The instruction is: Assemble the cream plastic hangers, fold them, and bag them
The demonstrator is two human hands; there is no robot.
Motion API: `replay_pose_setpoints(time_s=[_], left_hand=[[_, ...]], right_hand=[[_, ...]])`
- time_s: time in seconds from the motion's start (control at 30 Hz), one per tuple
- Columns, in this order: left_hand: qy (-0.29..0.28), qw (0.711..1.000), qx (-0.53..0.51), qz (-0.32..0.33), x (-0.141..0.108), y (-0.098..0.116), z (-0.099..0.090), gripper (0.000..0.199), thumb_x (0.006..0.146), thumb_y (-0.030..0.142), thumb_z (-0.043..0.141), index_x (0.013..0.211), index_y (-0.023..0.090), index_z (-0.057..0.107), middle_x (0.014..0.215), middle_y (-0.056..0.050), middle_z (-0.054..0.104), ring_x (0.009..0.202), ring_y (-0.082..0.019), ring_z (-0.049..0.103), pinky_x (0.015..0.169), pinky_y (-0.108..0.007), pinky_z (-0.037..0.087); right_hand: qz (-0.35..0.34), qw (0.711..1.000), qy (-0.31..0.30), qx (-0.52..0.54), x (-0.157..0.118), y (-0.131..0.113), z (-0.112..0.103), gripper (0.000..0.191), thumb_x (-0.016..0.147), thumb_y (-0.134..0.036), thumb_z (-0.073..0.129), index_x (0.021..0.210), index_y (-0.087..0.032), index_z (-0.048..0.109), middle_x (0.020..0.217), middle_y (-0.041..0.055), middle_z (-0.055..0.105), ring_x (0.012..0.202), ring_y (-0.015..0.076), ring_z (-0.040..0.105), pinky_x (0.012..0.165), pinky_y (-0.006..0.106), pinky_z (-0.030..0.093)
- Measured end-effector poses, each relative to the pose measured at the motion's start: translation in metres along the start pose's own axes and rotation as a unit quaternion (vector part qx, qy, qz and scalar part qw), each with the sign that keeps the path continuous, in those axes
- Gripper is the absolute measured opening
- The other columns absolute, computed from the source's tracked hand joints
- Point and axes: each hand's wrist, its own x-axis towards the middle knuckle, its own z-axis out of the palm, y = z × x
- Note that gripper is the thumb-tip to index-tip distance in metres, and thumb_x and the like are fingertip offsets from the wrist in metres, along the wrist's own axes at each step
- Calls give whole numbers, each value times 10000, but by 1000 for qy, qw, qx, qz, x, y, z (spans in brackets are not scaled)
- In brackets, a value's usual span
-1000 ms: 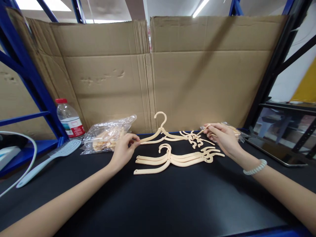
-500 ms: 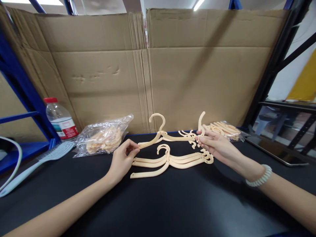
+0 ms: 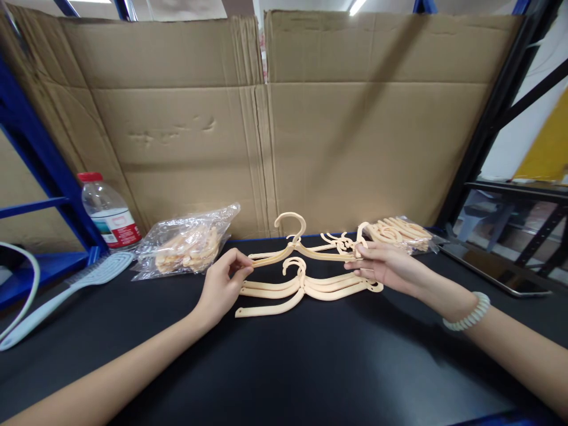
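A cream plastic hanger (image 3: 284,255) is stretched between my two hands, its hook pointing up. My left hand (image 3: 225,282) pinches the left arm's end between thumb and fingers. At the other end, my right hand (image 3: 386,266) is closed on the right arm, where a small curved hook piece (image 3: 361,231) sticks up at the fingertips. In front of it, several matching hangers (image 3: 332,290) lie stacked on the black table (image 3: 293,367), their hooks overlapping. More loose curved hook pieces (image 3: 335,241) lie behind, near my right fingers, partly hidden.
At the left are a clear bag of cream parts (image 3: 186,245), a light blue hairbrush (image 3: 97,275) and a red-capped bottle (image 3: 109,213). A second bag of parts (image 3: 406,232) and a dark flat tablet-like device (image 3: 492,269) lie right. Cardboard (image 3: 355,148) stands behind.
The held hanger has tilted, its hook now lower and slightly further right. My right hand has turned, and the curved piece at its fingertips sits lower. My left hand keeps its pinch.
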Motion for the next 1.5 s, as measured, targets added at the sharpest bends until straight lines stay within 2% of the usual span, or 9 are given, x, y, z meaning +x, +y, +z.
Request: replay_pose_setpoints(time_s=[0.3,0.6,0.83,1.0,1.13,1.23,1.33,1.4,1.5], left_hand=[[3,1000,-9,13,-1,0,1,87,783,163,554,702,185,532,764,-3,607,708,-151,579,651,-287,464],[-2,998,7,56,-3,5,1,109,792,104,529,715,180,531,775,-3,602,742,-146,587,680,-283,480],[-9,995,47,91,-6,11,-1,108,821,82,526,774,178,542,765,0,580,725,-144,572,664,-278,474],[-32,966,133,217,-6,19,-4,89,883,95,507,906,163,559,816,-26,569,771,-152,561,698,-280,473],[-68,925,209,310,-4,22,-9,160,896,103,518,1043,150,558,941,-72,626,857,-171,597,755,-283,487],[-83,892,261,358,-1,27,-15,154,900,124,516,1042,138,576,906,-78,653,793,-178,616,697,-281,484],[-91,878,306,356,2,36,-20,148,914,154,483,1011,140,594,839,-67,661,704,-177,613,631,-284,466],[-113,878,327,331,4,44,-24,161,927,173,447,973,149,600,814,-59,658,689,-177,614,614,-280,457],[-163,875,356,285,6,54,-30,200,937,196,404,895,162,597,762,-42,640,674,-178,616,578,-269,431]], right_hand=[[27,999,-40,-15,-4,-2,4,223,685,-215,789,706,-150,577,659,7,621,643,115,657,691,222,573],[-10,998,31,-59,-4,3,7,312,591,-228,843,634,-170,540,630,-13,580,603,107,623,672,241,566],[-63,991,47,-111,-6,2,9,305,617,-277,808,673,-185,522,605,-18,565,570,113,590,606,266,545],[-77,990,65,-103,-9,-4,10,313,589,-269,818,666,-181,528,622,-18,568,552,99,575,569,240,529],[-88,990,77,-78,-10,-5,13,328,548,-254,843,658,-178,543,626,-20,588,537,89,583,540,205,518],[-104,990,73,-54,-10,-6,12,299,568,-221,834,655,-183,551,628,-24,591,557,97,602,556,205,530],[-92,994,61,-27,-7,-7,6,232,637,-216,794,685,-187,569,660,-5,612,632,129,642,613,232,551],[-88,994,58,-28,-4,-9,1,169,701,-246,750,785,-193,614,687,7,625,643,136,641,600,245,544],[-105,992,61,-34,-2,-14,-5,245,721,-253,730,950,-226,647,787,-1,634,666,113,604,564,220,509]])
